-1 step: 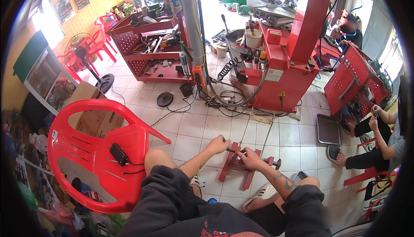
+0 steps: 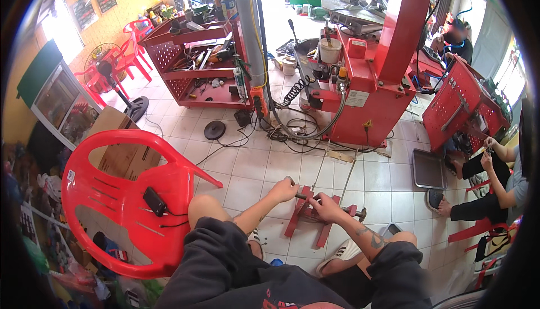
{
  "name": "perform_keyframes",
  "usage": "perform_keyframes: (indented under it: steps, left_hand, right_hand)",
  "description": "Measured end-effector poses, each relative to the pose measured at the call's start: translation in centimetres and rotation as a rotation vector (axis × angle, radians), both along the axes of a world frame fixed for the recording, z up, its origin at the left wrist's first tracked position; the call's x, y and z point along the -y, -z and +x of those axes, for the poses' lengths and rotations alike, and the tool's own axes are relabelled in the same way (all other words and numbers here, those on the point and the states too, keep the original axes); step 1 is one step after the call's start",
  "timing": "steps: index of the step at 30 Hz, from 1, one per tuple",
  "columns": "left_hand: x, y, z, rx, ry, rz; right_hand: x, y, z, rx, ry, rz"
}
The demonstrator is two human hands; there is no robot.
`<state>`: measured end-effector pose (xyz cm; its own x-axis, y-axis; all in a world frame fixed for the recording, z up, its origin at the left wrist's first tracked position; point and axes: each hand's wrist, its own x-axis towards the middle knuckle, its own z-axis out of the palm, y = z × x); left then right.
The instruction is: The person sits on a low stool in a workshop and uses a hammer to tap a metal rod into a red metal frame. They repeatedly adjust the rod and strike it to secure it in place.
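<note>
The white tiled floor point(image 2: 239, 165) carries a red metal frame point(image 2: 324, 234) near the middle, a red plastic chair point(image 2: 132, 196) near left, a black disc point(image 2: 215, 130) and tangled cables point(image 2: 292, 133) farther off, and a dark tray point(image 2: 428, 167) at right.

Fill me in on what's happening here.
Someone bends over a red metal frame on the tiled floor. Their left hand is at one end of a dark rod; their right hand is close by, over the frame. Its exact grip is too small to tell. Off to the right, a seated co-worker's hands are together at a small object.
</note>
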<state>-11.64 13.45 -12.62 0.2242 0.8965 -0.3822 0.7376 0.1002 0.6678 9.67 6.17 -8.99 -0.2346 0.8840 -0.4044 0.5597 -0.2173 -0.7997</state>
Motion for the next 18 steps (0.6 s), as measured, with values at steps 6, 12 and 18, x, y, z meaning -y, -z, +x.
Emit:
perform_keyframes:
  steps: [6,12,18]
  left_hand:
    - [-0.2,1.4,-1.2,0.137,-0.144,-0.186]
    - [-0.3,-3.2,-0.9,-0.101,-0.012,-0.328]
    - [0.0,-0.7,-0.7,-0.035,-0.018,-0.161]
  right_hand:
    - [-0.1,-0.5,-0.4,-0.026,0.012,-0.042]
    - [0.0,-0.5,-0.2,-0.009,0.016,-0.023]
    - [0.0,1.2,0.0,-0.008,-0.012,0.051]
